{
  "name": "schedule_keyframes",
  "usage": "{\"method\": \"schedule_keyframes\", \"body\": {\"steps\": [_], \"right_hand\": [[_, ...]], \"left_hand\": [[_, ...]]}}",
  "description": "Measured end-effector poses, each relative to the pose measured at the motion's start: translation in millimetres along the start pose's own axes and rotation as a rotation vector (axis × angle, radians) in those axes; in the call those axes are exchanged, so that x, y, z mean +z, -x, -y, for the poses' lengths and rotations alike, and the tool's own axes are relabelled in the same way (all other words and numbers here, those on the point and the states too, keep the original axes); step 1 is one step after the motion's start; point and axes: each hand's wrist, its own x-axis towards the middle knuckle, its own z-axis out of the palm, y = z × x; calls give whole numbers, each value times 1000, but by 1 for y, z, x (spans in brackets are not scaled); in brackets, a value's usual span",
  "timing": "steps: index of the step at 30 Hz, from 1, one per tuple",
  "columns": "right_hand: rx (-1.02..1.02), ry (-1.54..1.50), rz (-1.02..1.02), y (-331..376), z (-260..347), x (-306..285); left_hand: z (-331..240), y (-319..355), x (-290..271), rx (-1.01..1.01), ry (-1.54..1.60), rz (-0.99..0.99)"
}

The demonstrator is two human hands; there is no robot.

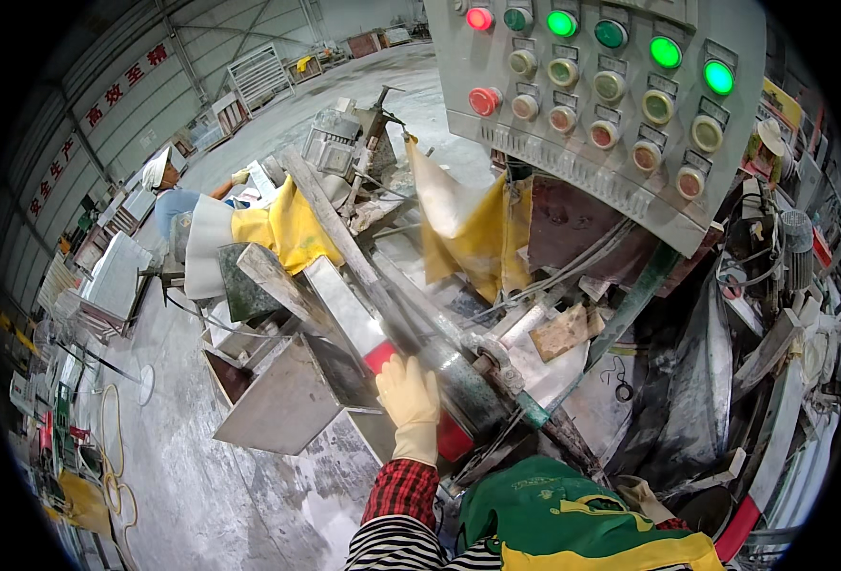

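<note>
The red strip [454, 438] is lying on the machine directly in front of me, passing beneath my left hand [408, 392]. By my judgement the work is under way rather than finished: the strip is sitting among the machine parts, and several lamps are glowing on the control panel [592, 100]. I am seeing no clearly finished piece, so I cannot tell how much is done or left. The strip's long axis is running from far left to near right, slanting across my view; neither end is showing as a distinct front.

My gloved left hand is resting palm down on it, fingers extended, neither clenching nor visibly grasping. Just beyond, a pale flat strip [344, 305] is following nearly the same line. My right hand [639, 497] is sitting partly hidden beyond my green apron [534, 509], and I cannot tell whether it is holding anything. Farther out, yellow sheeting [301, 228] is draping over the machine, and a co-worker [178, 205] is reaching toward its far end.
</note>
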Motion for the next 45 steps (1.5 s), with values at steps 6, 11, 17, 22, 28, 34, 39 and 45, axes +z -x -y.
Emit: {"method": "schedule_keyframes", "body": {"steps": [6, 11, 17, 22, 28, 34, 39, 45], "right_hand": [[-7, 34, 9, -2, -12, 4], [-78, 76, 35, -27, -36, 6], [-25, 154, 81, 11, 48, 14], [-19, 210, 53, 30, 61, 13], [-36, 208, 53, 29, 41, 4], [-71, 209, 26, 19, 21, 13], [-200, 308, -48, -31, 0, 39], [-155, 211, -126, -55, 39, 63]], "left_hand": [[-2, 4, -2, -42, 61, 71], [-12, 6, -5, -55, 39, 88], [-9, 14, -4, -25, -8, 26], [-18, 10, -10, -37, 31, 77], [-24, 16, -14, -47, 34, 151], [-32, 27, -6, -39, 29, 142], [-45, 38, -14, 18, -47, 182], [5, 41, 9, 74, -70, 234]]}}
